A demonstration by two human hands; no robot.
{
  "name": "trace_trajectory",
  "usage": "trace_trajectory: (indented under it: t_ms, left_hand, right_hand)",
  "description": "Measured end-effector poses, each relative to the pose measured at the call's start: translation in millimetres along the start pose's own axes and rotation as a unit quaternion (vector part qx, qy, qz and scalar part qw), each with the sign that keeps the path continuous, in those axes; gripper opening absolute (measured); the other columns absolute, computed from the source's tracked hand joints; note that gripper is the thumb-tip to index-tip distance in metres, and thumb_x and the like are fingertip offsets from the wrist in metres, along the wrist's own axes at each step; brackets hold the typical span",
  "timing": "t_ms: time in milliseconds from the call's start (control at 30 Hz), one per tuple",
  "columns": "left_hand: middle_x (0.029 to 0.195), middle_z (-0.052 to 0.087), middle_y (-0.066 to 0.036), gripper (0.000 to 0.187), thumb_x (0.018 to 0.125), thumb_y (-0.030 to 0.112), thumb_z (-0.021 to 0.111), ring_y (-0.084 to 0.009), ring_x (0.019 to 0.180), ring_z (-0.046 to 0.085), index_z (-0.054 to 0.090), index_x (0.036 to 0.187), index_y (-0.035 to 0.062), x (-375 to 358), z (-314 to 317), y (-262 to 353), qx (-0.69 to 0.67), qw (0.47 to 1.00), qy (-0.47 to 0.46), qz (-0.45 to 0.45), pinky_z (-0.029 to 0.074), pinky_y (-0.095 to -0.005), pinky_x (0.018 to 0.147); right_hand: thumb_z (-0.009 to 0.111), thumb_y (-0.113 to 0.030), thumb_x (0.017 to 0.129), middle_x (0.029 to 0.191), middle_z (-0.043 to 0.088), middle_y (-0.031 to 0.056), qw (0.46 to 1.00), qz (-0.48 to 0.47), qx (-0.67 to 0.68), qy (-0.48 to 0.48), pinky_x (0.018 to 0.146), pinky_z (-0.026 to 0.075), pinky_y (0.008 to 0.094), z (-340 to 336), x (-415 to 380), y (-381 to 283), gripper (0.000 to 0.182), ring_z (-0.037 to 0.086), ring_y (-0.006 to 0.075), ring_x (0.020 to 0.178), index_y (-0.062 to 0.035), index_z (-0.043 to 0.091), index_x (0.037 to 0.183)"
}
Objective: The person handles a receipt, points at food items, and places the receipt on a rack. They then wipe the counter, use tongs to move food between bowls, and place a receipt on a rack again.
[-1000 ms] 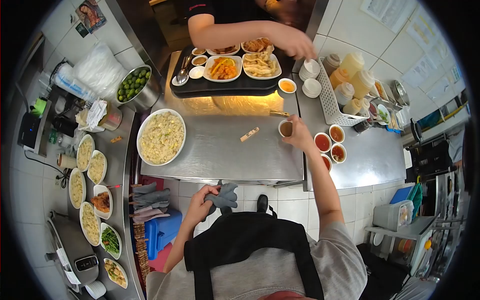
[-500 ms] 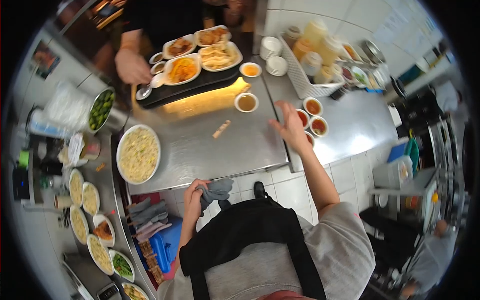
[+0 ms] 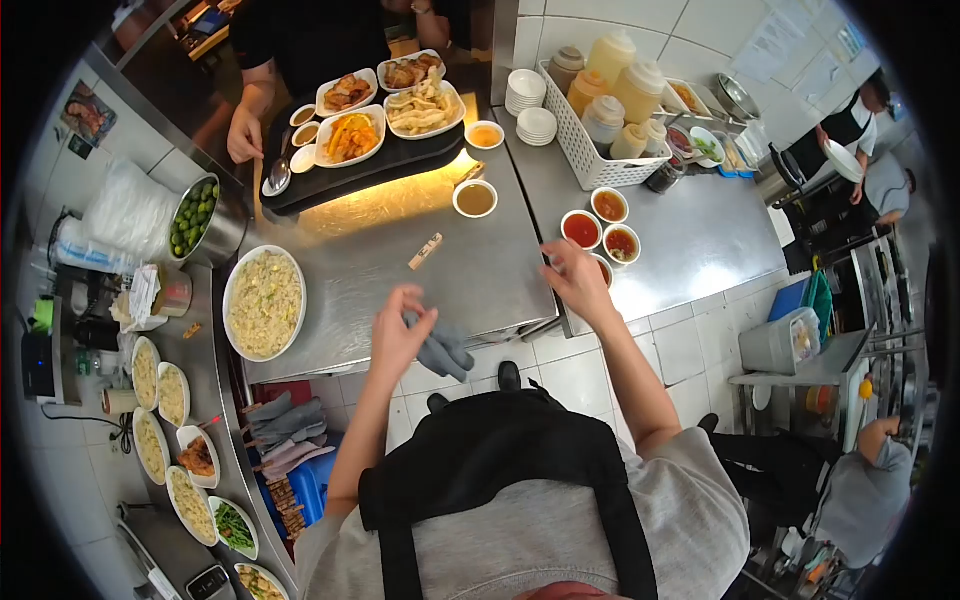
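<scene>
The steel counter appears turned from its angle in the first frame, as the head camera has swung. At the far side, the co-worker who reached over the stacks of small white dishes a second ago now has a hand by the left end of the black tray, near the spoon. Far right, a person with a white plate has come into view. The tray keeps its four dishes of food, and the large oval dish of fried rice still stands at the counter's left. The person's left hand has risen from below the front edge to hover over it, thumb and forefinger parted; the grey cloth hangs beside it, seemingly caught by the lower fingers, though the hand hides the contact. The right hand, which gripped the brown sauce cup in the first frame, has let go and drawn back near the red sauce cup, its fingers loosely curled, half open and holding nothing. The brown sauce cup stands upright between the yellow sauce cup and the wooden clothespin, apart from both.
</scene>
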State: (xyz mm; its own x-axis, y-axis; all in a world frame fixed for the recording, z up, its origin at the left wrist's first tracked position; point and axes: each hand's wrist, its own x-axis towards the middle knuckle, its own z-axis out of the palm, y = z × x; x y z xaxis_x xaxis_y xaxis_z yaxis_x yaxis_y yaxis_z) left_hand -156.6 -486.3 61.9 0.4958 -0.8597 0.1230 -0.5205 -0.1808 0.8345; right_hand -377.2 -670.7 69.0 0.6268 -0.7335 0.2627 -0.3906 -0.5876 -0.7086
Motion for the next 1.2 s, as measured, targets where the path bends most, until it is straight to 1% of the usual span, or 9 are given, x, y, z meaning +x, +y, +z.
trace_trajectory:
  t_ms: [200, 467, 600, 633, 767, 800, 900, 1000, 1200]
  left_hand:
    - [0.087, 0.06, -0.015, 0.035, 0.071, 0.028, 0.067, -0.034, 0.078, 0.06, 0.049, 0.093, 0.0067, 81, 11, -11, 0.274, 0.962, -0.002, -0.016, 0.048, -0.0446, 0.066]
    - [0.08, 0.057, -0.012, 0.017, 0.076, 0.022, 0.062, -0.0319, 0.076, 0.059, 0.051, 0.081, 0.0087, 42, 6, -43, 0.209, 0.977, 0.022, -0.042, 0.046, -0.043, 0.064]
    - [0.079, 0.057, -0.011, 0.014, 0.075, 0.018, 0.063, -0.0295, 0.071, 0.059, 0.054, 0.081, 0.0086, 2, -3, -50, 0.179, 0.98, 0.084, -0.019, 0.045, -0.0398, 0.06]
    - [0.078, 0.057, -0.01, 0.019, 0.075, 0.018, 0.064, -0.0288, 0.069, 0.059, 0.053, 0.088, 0.0099, -4, -2, -59, 0.179, 0.978, 0.109, 0.006, 0.046, -0.039, 0.057]
    - [0.076, 0.056, -0.008, 0.04, 0.074, 0.017, 0.065, -0.0272, 0.064, 0.058, 0.049, 0.11, 0.0103, -9, 3, -51, 0.178, 0.973, 0.144, -0.021, 0.046, -0.0372, 0.054]
    - [0.075, 0.056, -0.007, 0.062, 0.072, 0.015, 0.066, -0.0262, 0.062, 0.058, 0.037, 0.127, 0.0089, -5, 2, -54, 0.194, 0.973, 0.125, -0.017, 0.046, -0.0367, 0.053]
    - [0.073, 0.057, -0.008, 0.076, 0.07, 0.015, 0.067, -0.0266, 0.062, 0.059, 0.029, 0.134, 0.0105, 4, -2, -50, 0.216, 0.972, 0.092, -0.03, 0.047, -0.0367, 0.054]
    - [0.069, 0.057, -0.009, 0.084, 0.067, 0.016, 0.069, -0.027, 0.063, 0.059, 0.023, 0.137, 0.011, 11, -5, -54, 0.196, 0.977, 0.066, -0.061, 0.046, -0.0369, 0.053]
    - [0.062, 0.056, -0.008, 0.081, 0.068, 0.019, 0.069, -0.0269, 0.056, 0.057, 0.026, 0.136, 0.0103, 22, -11, -51, 0.169, 0.981, 0.028, -0.094, 0.045, -0.0366, 0.051]
  right_hand:
    - [0.058, -0.008, 0.074, 0.092, 0.058, 0.0166, 0.978, -0.147, -0.15, 0.0, 0.072, 0.047, 0.0388, 43, 140, 25, 0.025, 0.058, 0.0326, 0.084, -0.0045, 0.057, 0.099]
    - [0.063, -0.014, 0.072, 0.09, 0.059, 0.0101, 0.893, -0.182, -0.371, -0.18, 0.066, 0.049, 0.04, 93, 233, 49, 0.022, 0.061, 0.027, 0.079, -0.0108, 0.06, 0.093]
    - [0.06, -0.018, 0.074, 0.081, 0.06, 0.0116, 0.924, -0.253, -0.245, -0.145, 0.062, 0.048, 0.0393, 94, 198, -4, 0.014, 0.06, 0.0277, 0.073, -0.0083, 0.061, 0.084]
    - [0.059, -0.018, 0.073, 0.077, 0.059, 0.0137, 0.945, -0.154, -0.206, -0.204, 0.062, 0.048, 0.0399, 105, 172, -34, 0.013, 0.06, 0.0302, 0.071, -0.0069, 0.061, 0.079]
    - [0.061, -0.022, 0.071, 0.085, 0.06, 0.0196, 0.911, -0.296, -0.117, -0.261, 0.069, 0.049, 0.0428, 141, 101, -70, 0.022, 0.06, 0.033, 0.076, -0.0004, 0.061, 0.072]
    - [0.061, -0.022, 0.071, 0.085, 0.06, 0.0196, 0.911, -0.299, -0.118, -0.258, 0.069, 0.049, 0.0428, 134, 111, -67, 0.022, 0.06, 0.033, 0.076, -0.0004, 0.061, 0.072]
    - [0.059, -0.016, 0.072, 0.09, 0.06, 0.0174, 0.987, -0.126, -0.093, -0.044, 0.069, 0.049, 0.0406, 96, 166, -34, 0.016, 0.06, 0.0302, 0.082, -0.0005, 0.063, 0.075]
    - [0.055, -0.007, 0.074, 0.105, 0.055, 0.0157, 0.926, -0.1, -0.357, 0.076, 0.082, 0.045, 0.0352, 49, 228, 41, 0.019, 0.05, 0.0295, 0.102, 0.001, 0.061, 0.09]
    - [0.055, -0.009, 0.074, 0.089, 0.06, 0.013, 0.924, -0.04, -0.379, -0.008, 0.071, 0.051, 0.0387, 17, 247, 85, 0.011, 0.059, 0.029, 0.087, -0.004, 0.062, 0.082]
